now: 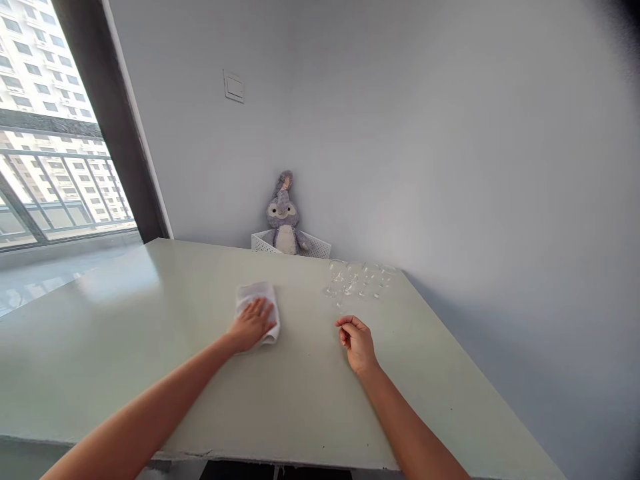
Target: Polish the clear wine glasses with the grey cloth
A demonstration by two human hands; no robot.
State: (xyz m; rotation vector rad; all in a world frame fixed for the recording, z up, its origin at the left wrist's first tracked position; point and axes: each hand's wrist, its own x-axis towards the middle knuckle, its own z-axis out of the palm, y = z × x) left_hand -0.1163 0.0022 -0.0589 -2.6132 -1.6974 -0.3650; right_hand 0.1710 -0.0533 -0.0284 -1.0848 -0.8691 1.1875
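My left hand (251,327) lies flat with its fingers spread, pressing on a folded white cloth (257,291) on the tabletop. The cloth's near edge curls up a little beside the palm. To the right, my right hand (357,343) rests on the table with its fingers curled in, and nothing shows in it. Just beyond that hand stands a cluster of several clear glasses (350,283), close together near the far right corner. Their outlines are faint against the pale surface.
The pale green table (175,320) has chipped near edges. Behind its far edge, a grey plush toy (283,213) sits in a white perforated basket (320,248). Grey walls meet in the corner, with a light switch (234,87) on one. A large window (60,133) is at left.
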